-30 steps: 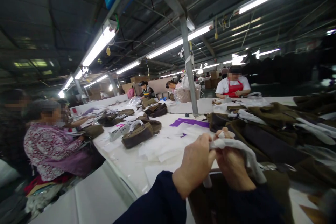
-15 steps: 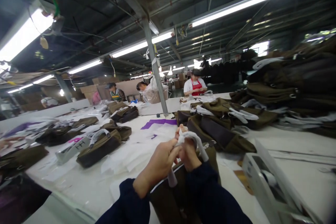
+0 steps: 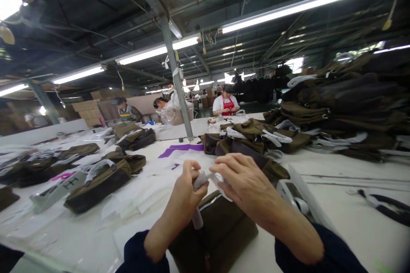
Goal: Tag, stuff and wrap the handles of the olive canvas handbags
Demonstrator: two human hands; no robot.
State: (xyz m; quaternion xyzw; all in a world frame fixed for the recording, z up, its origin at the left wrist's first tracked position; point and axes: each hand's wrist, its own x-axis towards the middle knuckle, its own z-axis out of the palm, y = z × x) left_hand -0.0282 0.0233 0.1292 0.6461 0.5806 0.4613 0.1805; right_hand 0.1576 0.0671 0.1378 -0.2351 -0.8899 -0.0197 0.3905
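Note:
An olive-brown bag [image 3: 221, 226] stands on the table right in front of me, beneath both hands. Its handle [image 3: 197, 218] is covered in white wrapping, and one end of it hangs below my left hand [image 3: 182, 198]. That hand is closed around the wrapped handle, thumb and fingers pressed together. My right hand [image 3: 248, 179] is closed at the handle's other side, its fingertips on a whitish strip [image 3: 219, 182] with a jagged-looking edge. The right fingers hide part of the strip, so whether it is tape or wrapping I cannot tell.
A tape dispenser [image 3: 293, 196] stands right of the bag. Black-handled pliers [image 3: 381, 204] lie farther right. Piled bags [image 3: 346, 98] rise at the right, with another bag [image 3: 99, 183] at the left near white sheets [image 3: 137, 202]. A co-worker in a red apron [image 3: 226, 104] is across the table.
My hands were close together on the wrapped handle; now the right hand has moved out to the right and its back shows. The view has shifted right, bringing the pliers fully in.

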